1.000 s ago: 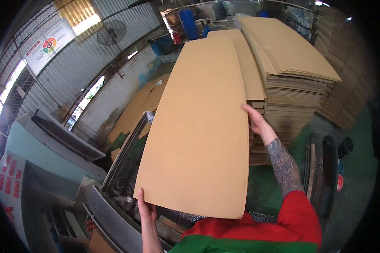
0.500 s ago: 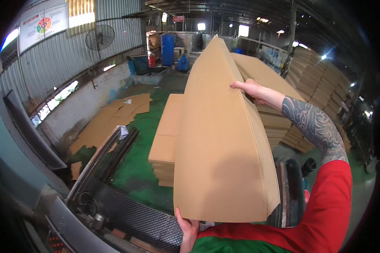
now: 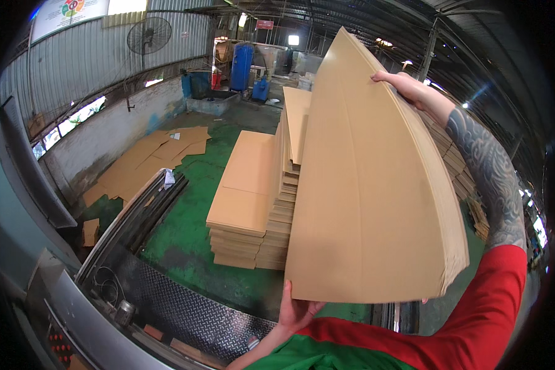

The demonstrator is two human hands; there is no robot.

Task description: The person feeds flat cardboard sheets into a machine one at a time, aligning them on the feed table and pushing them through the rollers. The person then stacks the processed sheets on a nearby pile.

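A thick bundle of large brown cardboard sheets [image 3: 364, 185] is held up in front of me, tilted with its pointed far corner high. My right hand [image 3: 407, 89] grips its upper right edge, thumb on the front face and fingers hidden behind. At the bottom left corner, my left hand [image 3: 297, 308] clasps the lower edge, thumb up the front and fingers underneath. The layered sheet edges show along the bundle's right side. Just left of it stand a low stack of flat cardboard [image 3: 240, 191] and a taller cardboard stack [image 3: 296, 123], partly covered by the bundle.
Loose cardboard sheets [image 3: 154, 154] lie on the green floor by the left wall. A machine with a checkered metal plate [image 3: 185, 302] and dark rails [image 3: 148, 216] is close at lower left. Farther back are a blue tank [image 3: 242, 66] and a wall fan [image 3: 148, 36].
The bundle has swung to the right and its far corner has risen, both hands moving with it. The taller stack behind its left side now shows more.
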